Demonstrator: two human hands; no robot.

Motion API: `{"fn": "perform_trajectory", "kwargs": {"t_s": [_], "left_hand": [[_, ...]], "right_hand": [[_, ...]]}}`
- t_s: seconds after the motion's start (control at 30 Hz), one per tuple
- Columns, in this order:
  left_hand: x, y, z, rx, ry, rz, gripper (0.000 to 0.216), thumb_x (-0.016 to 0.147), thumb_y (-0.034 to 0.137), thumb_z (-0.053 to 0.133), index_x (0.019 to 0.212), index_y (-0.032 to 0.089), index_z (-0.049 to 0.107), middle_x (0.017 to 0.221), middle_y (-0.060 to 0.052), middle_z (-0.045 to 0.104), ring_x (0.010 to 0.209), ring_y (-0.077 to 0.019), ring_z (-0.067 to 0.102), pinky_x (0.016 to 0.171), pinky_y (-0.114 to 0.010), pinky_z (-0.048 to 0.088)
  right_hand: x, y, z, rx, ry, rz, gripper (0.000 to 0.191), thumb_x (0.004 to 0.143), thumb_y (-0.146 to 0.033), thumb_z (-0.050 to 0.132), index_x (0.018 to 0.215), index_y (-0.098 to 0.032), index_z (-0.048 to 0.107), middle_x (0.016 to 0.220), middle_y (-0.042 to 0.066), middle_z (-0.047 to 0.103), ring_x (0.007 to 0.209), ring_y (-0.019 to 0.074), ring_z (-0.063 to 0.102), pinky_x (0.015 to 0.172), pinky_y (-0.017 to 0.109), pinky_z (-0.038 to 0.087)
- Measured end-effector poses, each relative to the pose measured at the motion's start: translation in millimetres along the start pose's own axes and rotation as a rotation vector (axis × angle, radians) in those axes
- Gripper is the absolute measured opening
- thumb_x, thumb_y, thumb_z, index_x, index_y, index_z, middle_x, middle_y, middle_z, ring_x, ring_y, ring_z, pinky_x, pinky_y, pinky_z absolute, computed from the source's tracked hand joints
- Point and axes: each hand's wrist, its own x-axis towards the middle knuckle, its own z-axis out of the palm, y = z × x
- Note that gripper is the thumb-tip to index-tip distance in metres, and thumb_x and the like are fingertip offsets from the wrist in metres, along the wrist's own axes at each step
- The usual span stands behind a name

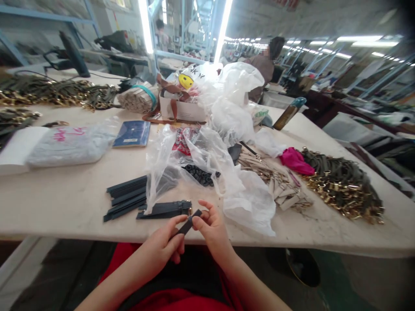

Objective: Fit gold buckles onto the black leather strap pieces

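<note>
A short dark strap piece (pixel 189 223) is pinched between both hands just in front of the table's near edge. My left hand (pixel 164 246) grips its lower end with curled fingers. My right hand (pixel 210 226) pinches its upper end between thumb and fingers. Just beyond lie a finished dark strap with a loop (pixel 165 209) and a stack of flat dark strips (pixel 126 196). A heap of small black rings (pixel 201 175) sits under clear plastic bags (pixel 194 160).
On the pale table (pixel 65 203) lie a blue booklet (pixel 132 133), a wrapped white bundle (pixel 69 144), piles of straps with gold hardware (pixel 343 185), a pink cloth (pixel 293 160), white bags (pixel 249 201) and a box (pixel 181 108). A person (pixel 264 65) sits at the far side.
</note>
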Motion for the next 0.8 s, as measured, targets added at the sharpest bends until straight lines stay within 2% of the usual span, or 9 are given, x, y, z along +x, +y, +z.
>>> {"fn": "perform_trajectory", "kwargs": {"t_s": [0.07,0.13,0.27,0.33,0.4,0.47,0.57,0.67,0.8], "left_hand": [[2,-3,3,-0.042,0.02,-0.005,0.061,0.083,0.044,0.039,0.133,0.013,0.023,0.054,0.007,0.046,0.039,-0.0105,0.042,0.041,-0.021,0.033],[3,-4,4,-0.058,0.03,0.014,0.066,0.083,0.05,0.038,0.133,0.012,0.021,0.05,0.009,0.038,0.037,-0.0093,0.035,0.038,-0.019,0.027],[5,-2,1,-0.096,0.049,-0.003,0.058,0.08,0.056,0.042,0.118,0.012,0.042,0.047,0.009,0.033,0.041,-0.0087,0.031,0.038,-0.019,0.023],[6,-2,1,-0.116,0.067,-0.021,0.051,0.078,0.057,0.044,0.107,0.014,0.047,0.047,0.009,0.031,0.04,-0.0079,0.028,0.037,-0.018,0.02],[8,-1,2,-0.124,0.063,-0.031,0.045,0.078,0.056,0.045,0.099,0.016,0.048,0.047,0.01,0.029,0.039,-0.0073,0.026,0.036,-0.018,0.018],[10,-1,5,-0.11,0.038,-0.039,0.042,0.079,0.055,0.044,0.093,0.017,0.048,0.046,0.01,0.03,0.038,-0.0069,0.026,0.036,-0.018,0.019],[11,-1,7,-0.065,0.009,-0.022,0.038,0.081,0.054,0.04,0.085,0.017,0.047,0.049,0.008,0.041,0.037,-0.0067,0.034,0.038,-0.018,0.026],[12,-2,7,-0.049,0.027,0.01,0.036,0.08,0.053,0.041,0.078,0.017,0.046,0.061,0.003,0.053,0.039,-0.0066,0.041,0.042,-0.019,0.031],[15,-4,9,-0.054,0.006,-0.025,0.04,0.076,0.057,0.042,0.075,0.017,0.046,0.064,0.002,0.054,0.04,-0.0072,0.041,0.041,-0.02,0.03]], "right_hand": [[-4,4,-1,0.035,-0.055,0.021,0.053,0.067,-0.032,0.066,0.113,-0.025,0.04,0.073,-0.004,0.06,0.068,0.0145,0.057,0.066,0.029,0.045],[-10,6,-9,-0.049,-0.11,0.016,0.053,0.07,-0.033,0.063,0.117,-0.025,0.04,0.079,-0.002,0.062,0.072,0.0162,0.058,0.067,0.031,0.045],[-16,-3,-53,-0.733,-0.006,-0.174,0.017,0.083,-0.034,0.049,0.09,-0.021,0.058,0.081,0.003,0.062,0.077,0.0189,0.057,0.071,0.033,0.043],[-13,-13,-84,-1.118,0.099,-0.247,0.021,0.087,-0.031,0.041,0.085,-0.02,0.059,0.082,0.006,0.061,0.08,0.0207,0.056,0.073,0.034,0.042],[-6,-22,-112,-1.451,0.167,-0.235,0.023,0.087,-0.022,0.036,0.089,-0.02,0.059,0.083,0.008,0.061,0.081,0.0219,0.056,0.073,0.034,0.042],[6,-30,-132,-1.648,0.224,-0.186,0.027,0.086,-0.015,0.033,0.091,-0.017,0.059,0.083,0.011,0.061,0.079,0.0233,0.057,0.071,0.035,0.041],[25,-37,-147,-1.701,0.287,-0.149,0.027,0.086,-0.015,0.033,0.09,-0.013,0.059,0.086,0.016,0.06,0.077,0.0252,0.058,0.068,0.036,0.041],[40,-40,-151,-1.701,0.252,-0.136,0.024,0.084,-0.025,0.043,0.097,-0.013,0.059,0.095,0.015,0.06,0.083,0.0249,0.058,0.07,0.034,0.041],[53,-39,-157,-1.69,0.203,-0.075,0.027,0.083,-0.028,0.046,0.099,-0.013,0.062,0.094,0.014,0.064,0.084,0.0235,0.06,0.071,0.031,0.042]]}}
